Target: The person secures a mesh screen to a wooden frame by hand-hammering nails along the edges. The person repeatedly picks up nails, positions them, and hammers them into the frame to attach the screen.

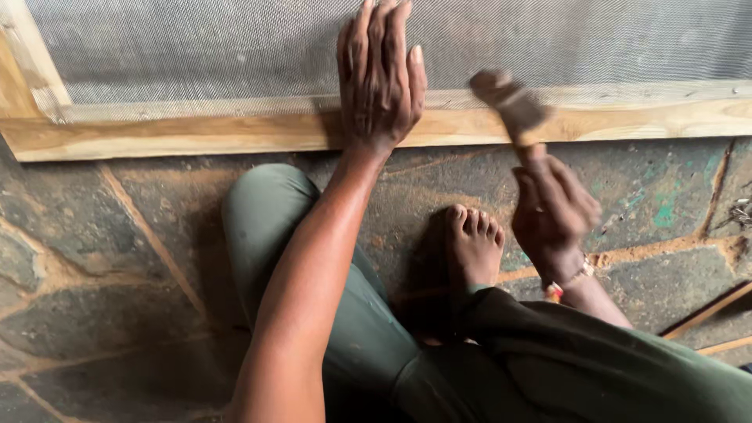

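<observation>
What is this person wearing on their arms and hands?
Both arms are bare, with no sleeves or gloves. The left hand wears nothing. The right hand has a thin gold-coloured bracelet at the wrist, with a small red and pale piece beside it.

Likely an informal carpentry workplace at ground level: rough stone floor (117,258) dusted with sawdust, raw wooden frame (196,133) with wire mesh (196,47), loose wood strips (709,313) nearby.
</observation>
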The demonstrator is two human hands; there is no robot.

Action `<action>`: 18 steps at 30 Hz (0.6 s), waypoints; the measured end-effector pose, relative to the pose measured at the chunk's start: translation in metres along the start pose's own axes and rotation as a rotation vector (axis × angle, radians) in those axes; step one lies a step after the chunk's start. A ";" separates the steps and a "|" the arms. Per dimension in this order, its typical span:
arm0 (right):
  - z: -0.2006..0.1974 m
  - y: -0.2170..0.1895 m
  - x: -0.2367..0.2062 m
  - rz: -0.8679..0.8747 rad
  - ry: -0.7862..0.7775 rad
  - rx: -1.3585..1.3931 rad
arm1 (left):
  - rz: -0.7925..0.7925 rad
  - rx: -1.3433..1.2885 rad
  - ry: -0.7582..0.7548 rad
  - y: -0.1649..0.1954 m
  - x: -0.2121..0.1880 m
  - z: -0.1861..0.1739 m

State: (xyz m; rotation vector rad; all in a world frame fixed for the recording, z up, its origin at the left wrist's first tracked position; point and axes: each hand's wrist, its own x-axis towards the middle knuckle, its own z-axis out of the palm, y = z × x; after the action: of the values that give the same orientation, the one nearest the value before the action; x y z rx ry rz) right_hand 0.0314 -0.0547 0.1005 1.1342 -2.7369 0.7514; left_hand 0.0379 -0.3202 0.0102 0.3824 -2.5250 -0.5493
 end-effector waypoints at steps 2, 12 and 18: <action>0.003 0.003 -0.002 -0.002 -0.194 -0.079 | -0.018 0.007 -0.020 -0.001 0.000 0.000; -0.007 -0.001 -0.006 0.000 -0.096 -0.031 | -0.021 0.003 0.029 0.004 0.000 -0.005; 0.000 0.008 -0.018 -0.032 -0.109 -0.080 | -0.030 0.014 -0.040 0.007 0.000 -0.015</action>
State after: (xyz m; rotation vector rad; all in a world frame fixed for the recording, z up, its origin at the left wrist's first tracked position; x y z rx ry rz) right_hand 0.0389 -0.0378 0.0927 1.2342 -2.8012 0.5870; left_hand 0.0443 -0.3186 0.0250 0.4192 -2.5667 -0.5571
